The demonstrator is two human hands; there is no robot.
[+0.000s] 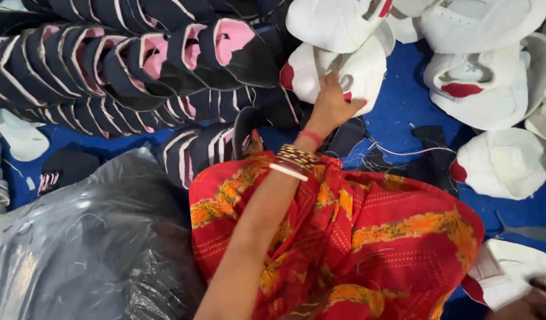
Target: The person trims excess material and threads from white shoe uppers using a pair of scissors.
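Already I see long nested rows of dark navy caps with pink linings [136, 65] stacked; loose white fabric caps [486, 89] remain scattered on blue cloth. My left hand [332, 106] grips one white cap [344, 71]; my right hand [536, 302] is blurred, grip unclear

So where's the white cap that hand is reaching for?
In the head view, top centre: the white cap lies on the blue cloth, under the left hand, beside the dark caps.

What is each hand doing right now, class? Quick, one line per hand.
Left hand: reaching up, fingers closed on the edge of a white cap piece.
Right hand: blurred at the bottom right corner, on a white cap piece; grip cannot be told.
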